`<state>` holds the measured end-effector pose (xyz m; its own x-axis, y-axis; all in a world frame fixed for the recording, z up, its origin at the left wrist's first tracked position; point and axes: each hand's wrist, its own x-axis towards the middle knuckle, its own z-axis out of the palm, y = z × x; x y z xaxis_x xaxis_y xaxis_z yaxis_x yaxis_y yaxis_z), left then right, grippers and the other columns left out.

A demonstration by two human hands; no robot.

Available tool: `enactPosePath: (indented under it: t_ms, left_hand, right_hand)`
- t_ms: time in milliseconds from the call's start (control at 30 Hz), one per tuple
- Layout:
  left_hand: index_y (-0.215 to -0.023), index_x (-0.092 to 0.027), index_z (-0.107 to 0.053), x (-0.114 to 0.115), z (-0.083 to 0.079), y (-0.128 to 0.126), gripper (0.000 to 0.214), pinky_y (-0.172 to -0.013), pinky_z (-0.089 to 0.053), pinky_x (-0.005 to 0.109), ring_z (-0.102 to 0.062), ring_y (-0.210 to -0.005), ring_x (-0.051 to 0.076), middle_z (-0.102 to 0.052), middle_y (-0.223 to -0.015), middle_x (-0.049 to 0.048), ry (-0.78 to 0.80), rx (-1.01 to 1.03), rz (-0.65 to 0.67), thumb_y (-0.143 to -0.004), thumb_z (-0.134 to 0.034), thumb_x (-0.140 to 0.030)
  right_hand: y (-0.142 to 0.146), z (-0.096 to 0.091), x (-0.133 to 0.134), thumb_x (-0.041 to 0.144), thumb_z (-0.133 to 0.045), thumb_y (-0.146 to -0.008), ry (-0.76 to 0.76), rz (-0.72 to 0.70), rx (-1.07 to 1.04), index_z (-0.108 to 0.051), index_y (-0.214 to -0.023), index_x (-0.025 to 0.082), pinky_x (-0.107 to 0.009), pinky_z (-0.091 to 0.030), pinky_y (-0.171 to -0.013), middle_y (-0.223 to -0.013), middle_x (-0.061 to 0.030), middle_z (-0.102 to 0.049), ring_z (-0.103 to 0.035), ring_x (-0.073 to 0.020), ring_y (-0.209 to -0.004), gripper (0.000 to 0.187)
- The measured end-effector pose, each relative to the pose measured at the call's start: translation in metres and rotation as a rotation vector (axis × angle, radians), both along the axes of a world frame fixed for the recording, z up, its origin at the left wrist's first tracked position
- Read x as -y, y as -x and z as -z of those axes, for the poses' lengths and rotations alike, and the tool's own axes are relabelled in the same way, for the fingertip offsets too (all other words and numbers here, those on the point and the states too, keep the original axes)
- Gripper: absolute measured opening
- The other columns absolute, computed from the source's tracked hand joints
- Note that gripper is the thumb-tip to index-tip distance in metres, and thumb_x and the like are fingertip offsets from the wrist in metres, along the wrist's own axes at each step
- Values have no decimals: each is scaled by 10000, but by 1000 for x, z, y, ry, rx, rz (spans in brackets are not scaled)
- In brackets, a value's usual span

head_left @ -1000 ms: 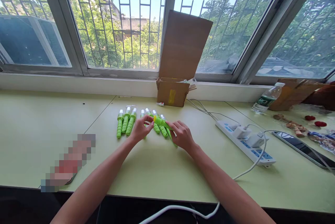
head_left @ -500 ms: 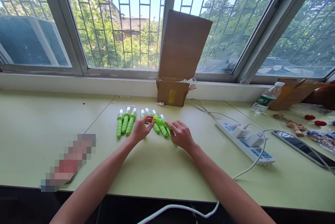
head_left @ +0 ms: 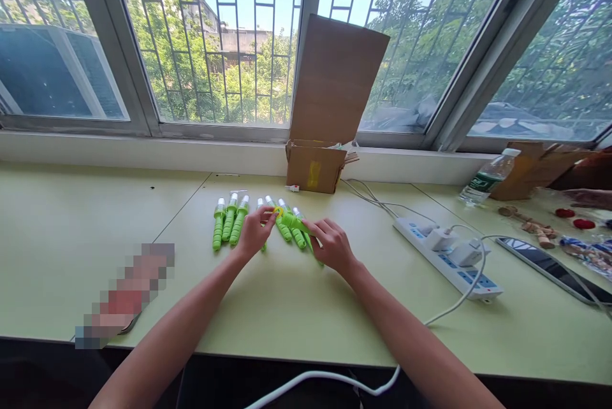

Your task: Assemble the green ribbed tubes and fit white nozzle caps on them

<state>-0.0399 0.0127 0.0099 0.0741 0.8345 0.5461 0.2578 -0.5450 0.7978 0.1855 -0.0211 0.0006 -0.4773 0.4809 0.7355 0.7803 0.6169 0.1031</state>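
My left hand (head_left: 255, 230) pinches a small yellow ring-like piece (head_left: 278, 211) between thumb and fingertips. Just right of it, my right hand (head_left: 333, 243) is closed around a green ribbed tube-like handle (head_left: 292, 222), whose near end the fingers cover. The yellow piece is at the handle's far end; whether they touch I cannot tell. Below and around my hands lie several similar green ribbed handles with clear-and-white tips. One group, with a green handle (head_left: 229, 221) in its middle, is left of my left hand; others, such as this green handle (head_left: 285, 232), are partly hidden by my hands.
Behind the handles stands an open cardboard box (head_left: 310, 168), with a small white tube (head_left: 292, 188) before it. To the right are a power strip (head_left: 447, 260) with cables, a phone (head_left: 549, 269) and a water bottle (head_left: 488, 179). A blurred-out object (head_left: 127, 294) lies at left.
My left hand has shifted slightly left with the yellow piece, which now shows more of its ring shape. My right hand and the green handle stay almost in place.
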Motion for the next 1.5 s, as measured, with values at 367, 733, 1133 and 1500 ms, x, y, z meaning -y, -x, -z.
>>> enactPosePath:
  t_ms: [367,733,1133,1500]
  left_hand:
    - [-936,-143,-624,2,1,-3,320,-685,-577,321,-697,-802,218,-725,-838,81,134,127,147,-775,-635,-420]
    - [-907,-149,-628,3,2,-5,287,-721,-575,331,-695,-797,209,-720,-845,85,135,114,188,-780,-627,-407]
    - [-934,-154,-623,4,2,-4,272,-700,-569,320,-691,-777,198,-715,-842,84,94,49,171,-811,-585,-393]
    - [-965,-170,-584,9,-3,-6,348,-670,-564,301,-686,-803,193,-711,-873,73,60,-11,198,-747,-667,-429]
  right_hand:
    - [2,1,0,101,-472,-838,21,14,9,-559,-1216,187,-298,-406,-703,-849,-65,-636,-513,-189,-779,396]
    - [0,2,-1,92,-470,-835,39,31,14,-560,-1220,203,-292,-412,-696,-865,-63,-638,-523,-189,-795,411]
    - [0,3,-1,92,-473,-842,55,45,15,-554,-1236,221,-279,-415,-700,-861,-56,-640,-531,-185,-803,423]
    - [-3,6,-6,77,-498,-833,6,52,29,-523,-1295,274,-274,-419,-685,-864,-48,-637,-538,-178,-787,503]
